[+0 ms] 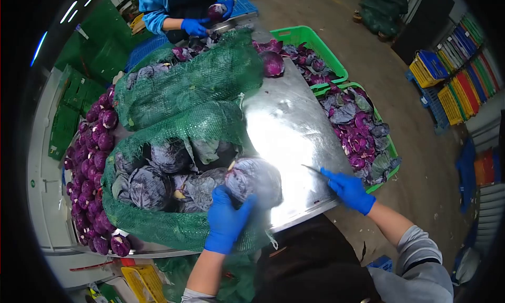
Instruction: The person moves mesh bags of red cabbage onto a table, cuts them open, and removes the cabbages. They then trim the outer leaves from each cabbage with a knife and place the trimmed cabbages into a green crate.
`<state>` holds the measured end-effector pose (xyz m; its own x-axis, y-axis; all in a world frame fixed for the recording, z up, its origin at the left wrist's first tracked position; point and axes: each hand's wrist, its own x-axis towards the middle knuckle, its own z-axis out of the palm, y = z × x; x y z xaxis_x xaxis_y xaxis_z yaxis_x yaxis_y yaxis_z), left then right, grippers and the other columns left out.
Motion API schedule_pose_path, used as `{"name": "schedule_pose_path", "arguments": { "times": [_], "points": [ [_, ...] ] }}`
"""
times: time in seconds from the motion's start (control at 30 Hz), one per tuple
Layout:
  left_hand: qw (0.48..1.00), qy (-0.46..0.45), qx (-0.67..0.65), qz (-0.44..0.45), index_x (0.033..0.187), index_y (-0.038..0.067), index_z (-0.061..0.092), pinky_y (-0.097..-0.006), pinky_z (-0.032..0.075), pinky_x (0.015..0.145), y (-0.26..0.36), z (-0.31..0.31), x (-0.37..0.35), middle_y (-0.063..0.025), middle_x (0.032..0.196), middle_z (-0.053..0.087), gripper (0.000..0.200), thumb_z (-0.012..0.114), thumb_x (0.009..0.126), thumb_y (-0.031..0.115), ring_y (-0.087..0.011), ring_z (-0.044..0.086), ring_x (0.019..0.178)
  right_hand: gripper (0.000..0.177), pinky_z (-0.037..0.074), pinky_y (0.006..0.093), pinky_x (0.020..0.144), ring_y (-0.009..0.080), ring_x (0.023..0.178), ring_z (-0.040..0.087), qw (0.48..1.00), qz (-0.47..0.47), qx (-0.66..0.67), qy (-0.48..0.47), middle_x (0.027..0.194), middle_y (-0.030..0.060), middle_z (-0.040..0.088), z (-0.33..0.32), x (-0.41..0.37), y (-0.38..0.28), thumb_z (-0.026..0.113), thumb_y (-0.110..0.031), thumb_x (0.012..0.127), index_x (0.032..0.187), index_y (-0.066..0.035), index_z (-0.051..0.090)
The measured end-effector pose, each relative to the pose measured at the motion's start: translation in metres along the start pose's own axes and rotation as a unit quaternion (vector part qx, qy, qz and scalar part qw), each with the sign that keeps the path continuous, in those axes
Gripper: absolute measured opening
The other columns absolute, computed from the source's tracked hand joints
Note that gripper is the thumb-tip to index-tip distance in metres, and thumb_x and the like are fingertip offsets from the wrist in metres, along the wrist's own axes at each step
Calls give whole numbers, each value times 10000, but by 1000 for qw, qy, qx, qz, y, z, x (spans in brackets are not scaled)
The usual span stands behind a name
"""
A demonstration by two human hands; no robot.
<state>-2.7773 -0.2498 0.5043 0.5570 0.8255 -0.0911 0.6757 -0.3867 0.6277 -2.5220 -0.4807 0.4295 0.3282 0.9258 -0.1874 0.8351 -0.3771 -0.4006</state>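
My left hand (229,220), in a blue glove, has its fingers and thumb against the near side of a red cabbage (255,182). That cabbage is slightly blurred and sits at the right edge of an opened green mesh bag (163,219). Inside the bag lie several more cabbages (150,187) with dull outer leaves. My right hand (348,190), gloved in blue as well, is closed around a knife (314,170) whose dark blade points left over the metal table (297,129). Most of the knife's handle is hidden in the fist.
A second filled mesh bag (189,82) lies beyond. Trimmed purple cabbages (92,171) are heaped at left. Green crates (392,150) of leaves stand along the table's right side. Across the table, a co-worker's gloved hands (194,27) handle a cabbage.
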Motion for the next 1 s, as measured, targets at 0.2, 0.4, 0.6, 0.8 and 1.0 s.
{"name": "schedule_pose_path", "arguments": {
  "times": [0.2, 0.4, 0.6, 0.8, 1.0],
  "points": [
    [990, -59, 122, -30, 1092, 24, 479, -440, 504, 702, 11, -5, -3, -212, 918, 622, 670, 716, 713, 524, -382, 626, 786, 454, 494, 344, 565, 249, 604, 585, 971, -134, 100, 168, 762, 83, 584, -34, 76, -58, 566, -189, 874, 1321, -241, 504],
    [992, 117, 45, 25, 1275, -77, 391, -429, 411, 952, 32, 13, 13, -267, 1281, 427, 913, 753, 674, 507, -397, 471, 1154, 486, 501, 368, 573, 256, 618, 592, 961, -224, 87, 140, 785, 64, 587, -47, 120, -54, 542, -245, 893, 1365, -286, 437],
    [973, 153, 103, 139, 1276, 11, 446, -426, 395, 949, 74, 57, -5, -201, 1201, 463, 737, 769, 677, 293, -360, 464, 1105, 491, 502, 360, 613, 231, 705, 599, 925, -243, 231, 179, 846, 80, 611, -17, 123, -11, 505, -185, 894, 1375, -248, 426],
    [973, 74, 166, 146, 1193, 98, 539, -492, 387, 930, 67, 122, -31, -192, 1295, 440, 549, 707, 686, 228, -414, 402, 1184, 461, 479, 348, 711, 256, 746, 577, 962, -181, 205, 27, 839, 120, 568, -19, 114, 3, 525, -189, 912, 1367, -205, 449],
    [984, 112, 20, 135, 1103, 45, 576, -435, 421, 927, 79, 68, -45, -170, 1144, 580, 330, 649, 815, 187, -365, 547, 1044, 504, 502, 334, 595, 236, 642, 571, 944, -291, 140, 71, 812, 64, 551, -31, 113, -35, 520, -208, 895, 1385, -258, 412]
  ]
}}
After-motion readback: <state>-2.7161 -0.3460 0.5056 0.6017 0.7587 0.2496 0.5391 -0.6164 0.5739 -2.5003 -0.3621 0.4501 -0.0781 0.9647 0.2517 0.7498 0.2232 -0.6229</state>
